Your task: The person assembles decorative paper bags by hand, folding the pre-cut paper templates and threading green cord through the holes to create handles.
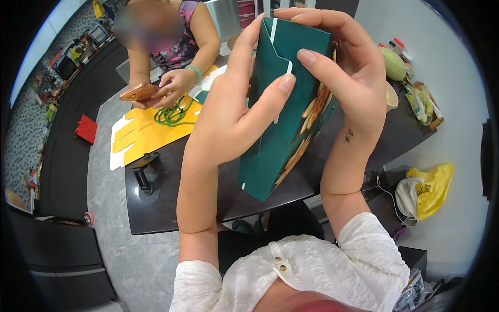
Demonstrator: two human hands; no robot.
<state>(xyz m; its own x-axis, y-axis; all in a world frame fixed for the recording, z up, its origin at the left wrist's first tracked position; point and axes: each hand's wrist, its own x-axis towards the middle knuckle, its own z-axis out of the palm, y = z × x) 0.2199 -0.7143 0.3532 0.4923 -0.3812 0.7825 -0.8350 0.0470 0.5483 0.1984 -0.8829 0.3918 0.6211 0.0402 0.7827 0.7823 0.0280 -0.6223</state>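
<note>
A dark green cardboard box [296,41] is held up in front of me, tilted, above the dark table [228,200]. White edges show along a cut flap on its face, and a food picture runs down its right side. My left hand [234,114] is closed around the box's left side, its thumb lying on the green face. From the right, my right hand [358,73] grips the upper part, its thumb pressed near the flap. The fingers behind the box are partly hidden.
Across the table a person holds an orange phone [139,92]. Before them lie flat yellow cardboard pieces [153,138] and a green cord [174,114]. A black stand [144,179] is at the left edge. A green melon [393,65] and a yellow bag [435,192] are at right.
</note>
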